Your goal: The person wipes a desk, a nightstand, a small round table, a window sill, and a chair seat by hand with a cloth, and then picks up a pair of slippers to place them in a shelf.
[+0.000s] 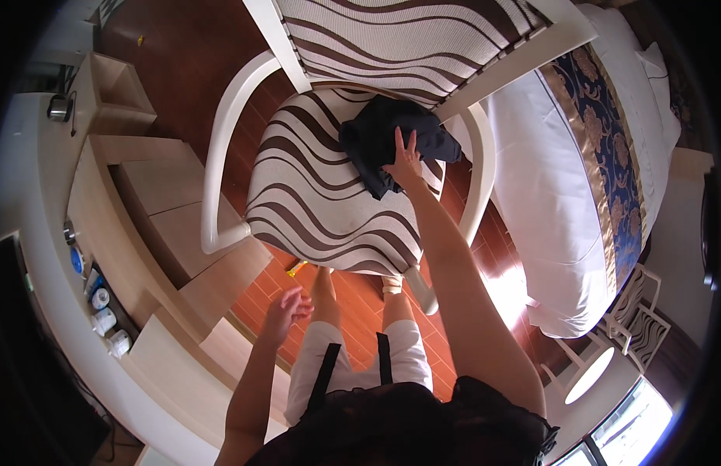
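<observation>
Black cloth (373, 133) beneath the right hand (407, 165)

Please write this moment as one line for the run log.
left hand: looks empty | right hand: spread on dark cloth | dark cloth: on striped chair | bed: right of chair

No text, labels, numbers or signs readable — none anywhere.

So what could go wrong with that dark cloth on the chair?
The dark cloth is bunched near the right edge of the striped seat, so it might slide off if the right hand nudges it. Also, a small yellow thing lies on the floor near the left leg; it could get stepped on.
</observation>
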`<state>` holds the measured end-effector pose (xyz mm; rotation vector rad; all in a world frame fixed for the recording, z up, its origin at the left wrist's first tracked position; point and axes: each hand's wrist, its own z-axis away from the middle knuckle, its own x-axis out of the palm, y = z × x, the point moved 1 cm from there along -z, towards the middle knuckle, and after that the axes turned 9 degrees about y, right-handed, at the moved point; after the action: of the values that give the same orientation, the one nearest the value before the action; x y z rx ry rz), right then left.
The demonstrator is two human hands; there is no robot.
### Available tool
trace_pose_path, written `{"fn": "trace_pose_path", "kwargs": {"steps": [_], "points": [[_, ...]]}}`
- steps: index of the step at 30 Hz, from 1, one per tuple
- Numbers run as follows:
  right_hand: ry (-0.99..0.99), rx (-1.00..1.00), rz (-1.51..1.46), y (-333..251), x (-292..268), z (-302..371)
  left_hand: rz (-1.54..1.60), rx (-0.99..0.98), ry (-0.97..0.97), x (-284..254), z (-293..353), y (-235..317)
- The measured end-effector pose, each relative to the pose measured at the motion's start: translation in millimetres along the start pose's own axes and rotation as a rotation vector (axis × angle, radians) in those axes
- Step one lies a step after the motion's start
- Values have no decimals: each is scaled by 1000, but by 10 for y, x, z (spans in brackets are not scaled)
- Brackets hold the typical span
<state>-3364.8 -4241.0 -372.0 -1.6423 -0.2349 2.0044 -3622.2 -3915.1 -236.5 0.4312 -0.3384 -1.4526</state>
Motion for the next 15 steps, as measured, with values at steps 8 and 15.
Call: {"fn": "trace_pose_path", "kwargs": {"steps": [8, 15], "points": [[-523, -506, -1004, -1671, 1, 2267, 818, -268, -558, 17, -579, 926], [-623, 217, -1132, -1074, -1320, 2255, 427, 39, 203, -1135, 675, 1563]]}}
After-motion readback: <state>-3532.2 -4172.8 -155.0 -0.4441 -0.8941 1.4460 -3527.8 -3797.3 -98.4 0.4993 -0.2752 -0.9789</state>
